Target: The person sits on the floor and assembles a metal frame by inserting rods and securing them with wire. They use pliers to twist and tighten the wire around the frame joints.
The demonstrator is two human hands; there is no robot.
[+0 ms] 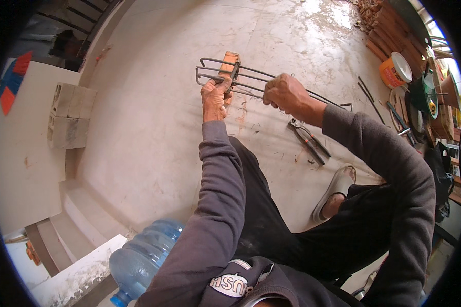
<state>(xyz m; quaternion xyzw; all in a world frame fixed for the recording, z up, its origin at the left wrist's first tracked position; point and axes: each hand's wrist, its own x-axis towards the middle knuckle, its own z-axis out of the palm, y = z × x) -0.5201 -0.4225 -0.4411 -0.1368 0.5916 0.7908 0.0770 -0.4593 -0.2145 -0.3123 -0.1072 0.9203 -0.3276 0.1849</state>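
Note:
A long frame of bent dark steel rods (258, 72) stretches across the floor in front of me, its hooked ends at left and right. Under its left part lies an orange brick-like block (229, 60). My left hand (214, 101) is closed around the rods beside this block, thumb and fingers pinched together. Farther right, my right hand (291, 97) is curled shut over the frame's middle; whatever its fingertips hold is hidden. Pincers (308, 141) with dark handles lie on the floor below my right hand.
A large blue water bottle (143, 253) lies near my left arm, by a step. Concrete blocks (69, 115) are stacked at left. Along the right are an orange and white bucket (393, 72), loose rods (370, 97) and a brick pile (386, 33). My sandalled foot (338, 192) is at right.

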